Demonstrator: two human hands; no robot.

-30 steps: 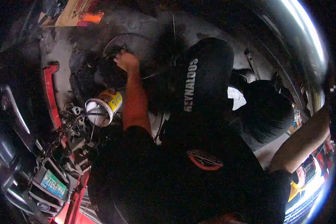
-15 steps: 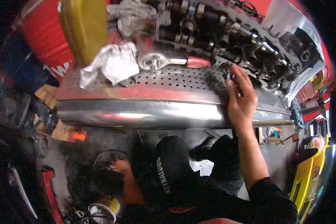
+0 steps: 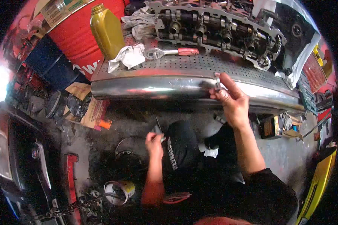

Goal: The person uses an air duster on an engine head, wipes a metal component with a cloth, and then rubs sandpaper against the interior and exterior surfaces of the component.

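Note:
My right hand (image 3: 234, 101) is in front of the bench's rounded metal edge, thumb and fingers closed on a small silvery metal part (image 3: 217, 81). Lower and to the left, my left hand (image 3: 154, 144) is held above my lap with its fingers curled in. Something small and pale shows at its fingertips, too little to name. On the perforated bench top (image 3: 135, 69) lies an engine cylinder head (image 3: 214, 32) with its camshafts exposed. A ratchet wrench (image 3: 171, 52) with a red handle rests in front of it, beside a crumpled white cloth (image 3: 129, 57).
A gold oil bottle (image 3: 107, 32) stands at the bench's left end, with a red drum (image 3: 73, 35) behind it. On the floor are a white bucket (image 3: 118, 191), a red metal bar (image 3: 71, 183) and cardboard (image 3: 94, 114). A black cover (image 3: 294, 32) lies at the right.
My right hand has drawn back from the cylinder head to the bench edge, the metal part between its fingers. My left hand has risen from low down toward my body's middle. The view has shifted.

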